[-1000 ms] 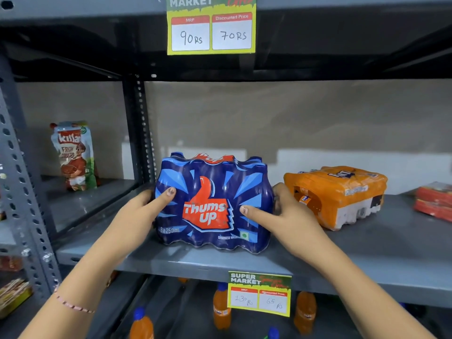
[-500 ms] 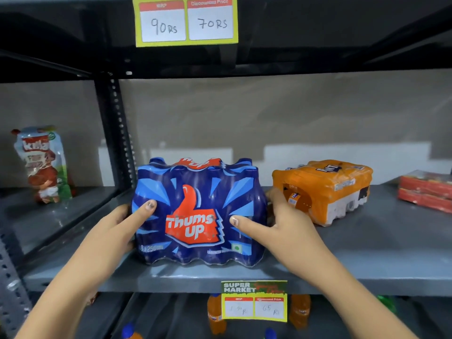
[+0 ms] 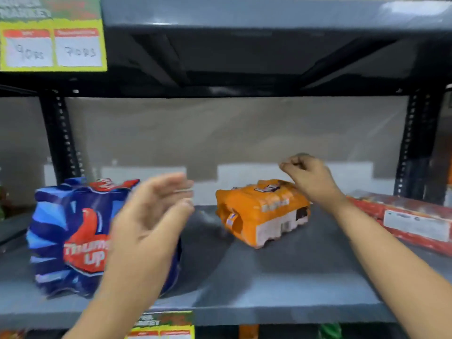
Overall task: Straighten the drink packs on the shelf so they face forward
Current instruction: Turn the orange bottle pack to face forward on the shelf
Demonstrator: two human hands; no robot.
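Note:
A blue Thums Up pack stands upright at the left of the grey shelf, its logo facing me. My left hand hovers in front of its right half, fingers spread, holding nothing. An orange drink pack lies on its side farther back, turned at an angle, its white label panel towards the front right. My right hand is above its back right corner with fingers curled and nothing in them; whether it touches the pack I cannot tell. The frame is blurred.
A red pack lies on the shelf at the far right. Black perforated uprights stand at both ends of the bay, and the upper shelf hangs overhead with a yellow price tag. Another tag hangs below.
Both hands have let go of the blue pack. My right hand rose and moved right above the orange pack; my left hand lifted off and shifted right. The view panned right.

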